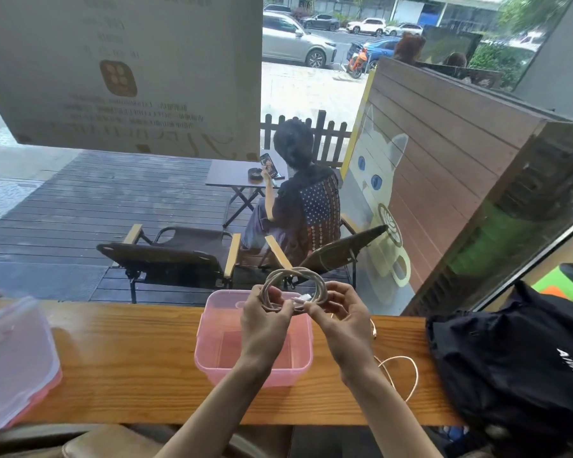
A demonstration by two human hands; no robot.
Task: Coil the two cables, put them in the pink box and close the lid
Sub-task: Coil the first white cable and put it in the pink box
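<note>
Coiled cable (295,287) over open pink box (219,361), black bag (516,358) alongside.

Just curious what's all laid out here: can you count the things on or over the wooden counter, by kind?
Cables: 2 (coiled cable in both hands, loose cable on the counter)
Pink boxes: 1 (box, open)
Lids: 1 (lid, at far left)
Bags: 1 (black bag, at right)
Total: 5
</note>
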